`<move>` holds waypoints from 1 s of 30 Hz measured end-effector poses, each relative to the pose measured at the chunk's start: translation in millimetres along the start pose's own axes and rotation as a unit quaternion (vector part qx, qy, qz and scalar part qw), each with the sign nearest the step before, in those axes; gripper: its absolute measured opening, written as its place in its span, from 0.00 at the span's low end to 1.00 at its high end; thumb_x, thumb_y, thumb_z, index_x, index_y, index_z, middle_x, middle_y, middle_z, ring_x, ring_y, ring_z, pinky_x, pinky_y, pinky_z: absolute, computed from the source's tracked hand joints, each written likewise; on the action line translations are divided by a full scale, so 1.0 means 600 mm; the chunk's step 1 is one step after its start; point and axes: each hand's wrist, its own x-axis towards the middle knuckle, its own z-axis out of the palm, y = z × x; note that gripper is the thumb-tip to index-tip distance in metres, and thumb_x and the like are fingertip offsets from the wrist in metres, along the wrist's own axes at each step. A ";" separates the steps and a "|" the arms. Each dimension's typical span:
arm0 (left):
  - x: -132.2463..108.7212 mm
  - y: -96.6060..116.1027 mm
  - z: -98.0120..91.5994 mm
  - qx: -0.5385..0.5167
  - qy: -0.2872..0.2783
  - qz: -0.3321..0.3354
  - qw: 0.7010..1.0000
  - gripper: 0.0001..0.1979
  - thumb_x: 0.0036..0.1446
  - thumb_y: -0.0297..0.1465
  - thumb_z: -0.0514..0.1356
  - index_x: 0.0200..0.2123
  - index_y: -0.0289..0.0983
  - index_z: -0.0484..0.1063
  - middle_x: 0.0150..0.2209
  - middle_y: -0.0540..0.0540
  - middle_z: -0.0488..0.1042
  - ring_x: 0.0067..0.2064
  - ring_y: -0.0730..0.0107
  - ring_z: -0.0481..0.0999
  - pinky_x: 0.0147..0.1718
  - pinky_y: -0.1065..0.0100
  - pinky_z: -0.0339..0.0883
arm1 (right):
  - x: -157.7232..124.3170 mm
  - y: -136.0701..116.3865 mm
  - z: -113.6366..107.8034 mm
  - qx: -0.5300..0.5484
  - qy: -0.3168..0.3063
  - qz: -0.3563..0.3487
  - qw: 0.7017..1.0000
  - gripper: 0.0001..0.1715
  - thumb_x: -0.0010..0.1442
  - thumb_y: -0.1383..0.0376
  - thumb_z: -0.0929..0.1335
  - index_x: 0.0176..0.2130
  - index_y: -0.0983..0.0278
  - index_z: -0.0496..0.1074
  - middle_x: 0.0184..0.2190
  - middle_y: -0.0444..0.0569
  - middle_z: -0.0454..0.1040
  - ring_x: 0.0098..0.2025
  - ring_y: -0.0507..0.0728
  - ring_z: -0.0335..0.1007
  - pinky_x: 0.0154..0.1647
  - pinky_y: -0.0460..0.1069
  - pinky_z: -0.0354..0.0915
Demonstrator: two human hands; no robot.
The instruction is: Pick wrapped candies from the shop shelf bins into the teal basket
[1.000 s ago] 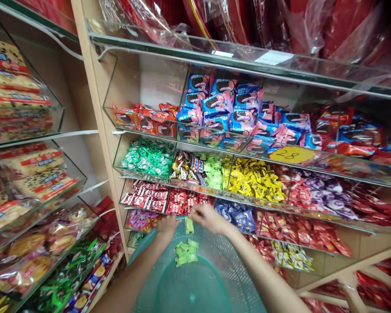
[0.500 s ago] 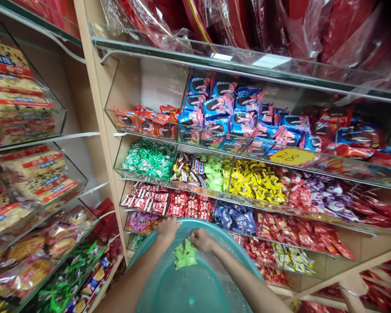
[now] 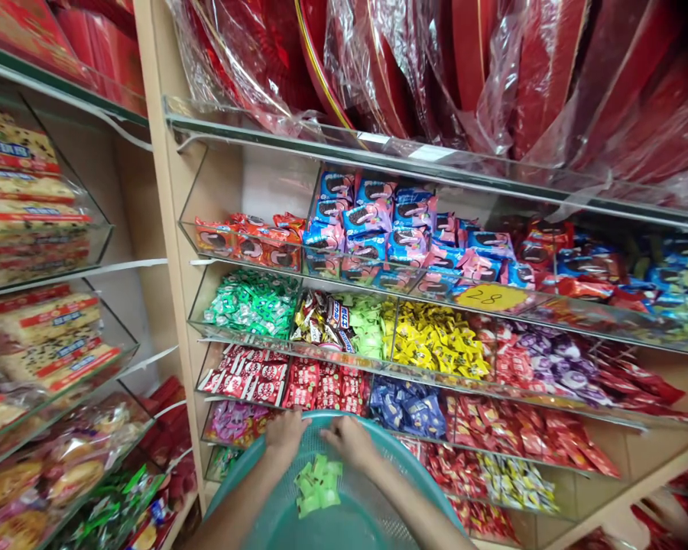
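A teal-green plastic basket (image 3: 344,527) with a perforated wall stands in front of me, below the shelves. My left hand (image 3: 285,437) is closed over its far rim. My right hand (image 3: 351,443) is at the same rim, a little to the right, with fingers curled over the edge and the thumb on the inner side. Inside the basket, below my hands, lies a small heap of light green wrapped candies (image 3: 319,486). Similar light green candies (image 3: 368,327) fill part of a shelf compartment above, beside chocolate bars (image 3: 332,317) in dark wrappers.
Clear-fronted shelves hold green candies (image 3: 252,304), yellow candies (image 3: 441,340), blue packets (image 3: 407,406) and red packets (image 3: 244,374). Cookie packs (image 3: 367,218) sit higher, above a yellow price tag (image 3: 487,296). Bread packs (image 3: 28,206) line the left shelves. A blurred hand (image 3: 659,523) shows at lower right.
The view has tilted up, so shelves and basket sit lower in the picture. My right hand has moved from inside the basket to its far rim; my left hand stays on the rim.
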 end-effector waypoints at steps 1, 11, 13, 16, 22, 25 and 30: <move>0.000 0.000 0.000 0.001 -0.001 -0.001 1.000 0.17 0.56 0.40 0.51 0.45 0.40 0.69 0.39 0.38 0.76 0.42 0.55 0.74 0.38 0.61 0.66 | 0.000 -0.013 -0.026 -0.002 0.002 -0.021 1.000 0.16 0.56 0.57 0.64 0.23 0.65 0.68 0.20 0.43 0.67 0.25 0.49 0.57 0.24 0.44 0.47; -0.003 0.000 -0.003 0.010 -0.011 -0.005 1.000 0.17 0.57 0.40 0.49 0.46 0.41 0.69 0.39 0.40 0.76 0.42 0.56 0.74 0.37 0.62 0.66 | 0.029 -0.080 -0.323 -0.318 0.262 -0.075 0.908 0.13 0.60 0.67 0.58 0.31 0.66 0.69 0.29 0.52 0.69 0.34 0.56 0.60 0.32 0.49 0.50; -0.004 0.000 -0.003 0.007 -0.012 -0.006 1.000 0.17 0.57 0.40 0.49 0.46 0.42 0.69 0.40 0.40 0.76 0.43 0.56 0.74 0.38 0.61 0.66 | 0.044 -0.070 -0.337 -0.390 0.286 -0.065 0.873 0.12 0.59 0.69 0.59 0.31 0.67 0.70 0.32 0.56 0.68 0.39 0.59 0.57 0.35 0.51 0.49; -0.004 0.000 -0.004 0.002 -0.017 -0.006 1.000 0.17 0.57 0.40 0.48 0.46 0.44 0.68 0.40 0.40 0.76 0.43 0.55 0.74 0.39 0.59 0.66 | 0.060 -0.060 -0.334 -0.427 0.279 -0.046 0.859 0.13 0.57 0.72 0.59 0.31 0.68 0.72 0.36 0.59 0.66 0.40 0.61 0.55 0.35 0.54 0.48; -0.003 -0.001 0.001 0.004 -0.014 0.000 1.000 0.18 0.57 0.40 0.48 0.47 0.44 0.68 0.41 0.40 0.75 0.44 0.55 0.74 0.40 0.58 0.66 | 0.066 -0.066 -0.308 -0.435 0.256 -0.028 0.863 0.14 0.55 0.74 0.60 0.29 0.69 0.74 0.35 0.61 0.66 0.39 0.61 0.54 0.35 0.54 0.47; -0.002 -0.002 0.003 0.009 -0.014 0.005 1.000 0.19 0.57 0.40 0.47 0.47 0.42 0.68 0.41 0.39 0.75 0.43 0.54 0.73 0.39 0.58 0.66 | 0.068 -0.064 -0.299 -0.437 0.257 -0.023 0.862 0.14 0.55 0.74 0.60 0.29 0.69 0.74 0.34 0.60 0.66 0.39 0.61 0.54 0.35 0.54 0.47; -0.003 -0.002 -0.002 -0.012 -0.021 -0.005 1.000 0.18 0.57 0.41 0.47 0.46 0.43 0.68 0.41 0.39 0.75 0.44 0.55 0.73 0.40 0.59 0.65 | 0.067 -0.063 -0.304 -0.431 0.255 -0.006 0.866 0.13 0.54 0.74 0.61 0.29 0.69 0.74 0.34 0.59 0.66 0.39 0.61 0.54 0.35 0.53 0.47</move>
